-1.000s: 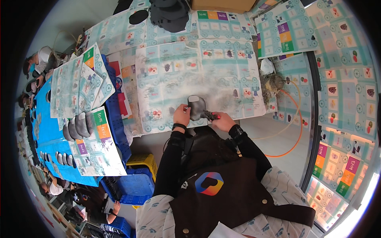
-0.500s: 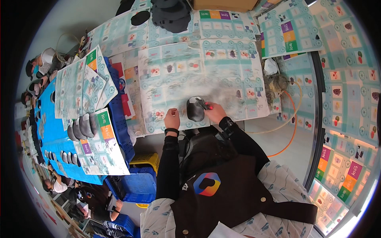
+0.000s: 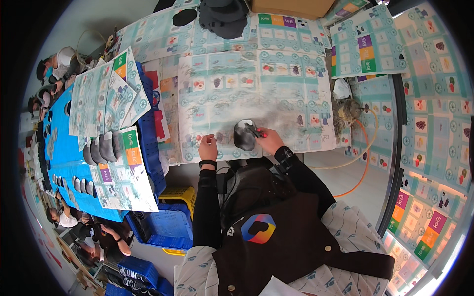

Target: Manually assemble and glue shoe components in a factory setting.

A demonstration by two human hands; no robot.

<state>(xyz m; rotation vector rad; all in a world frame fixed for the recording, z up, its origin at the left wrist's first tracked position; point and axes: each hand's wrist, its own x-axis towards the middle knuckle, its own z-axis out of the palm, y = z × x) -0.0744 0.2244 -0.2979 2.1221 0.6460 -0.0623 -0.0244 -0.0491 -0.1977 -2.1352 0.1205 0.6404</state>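
Note:
A dark grey, rounded piece [image 3: 243,138] with a pale patch at its far end lies on the paper-covered table [image 3: 207,111] close in front of me. My right hand [image 3: 270,142] is closed round a small black tool [image 3: 254,130] with a red part by the fingers. The tool's tip reaches over the piece's right side; whether it touches cannot be told. To the left of the piece and apart from it, my left hand [image 3: 208,148] is held with curled fingers near the table's front edge. Anything between those fingers is too small to make out.
Several similar dark pieces [image 3: 106,148] stand in a row on printed sheets at the left, over a blue surface [image 3: 59,148]. Blue crates [image 3: 170,228] sit below. Dark pieces [image 3: 224,18] are stacked at the back. An orange hose [image 3: 368,158] hangs at the right. People work at far left.
My left hand has drawn slightly left, away from the piece. The tool in my right hand now reaches a little further over it. The whole view has shifted a little.

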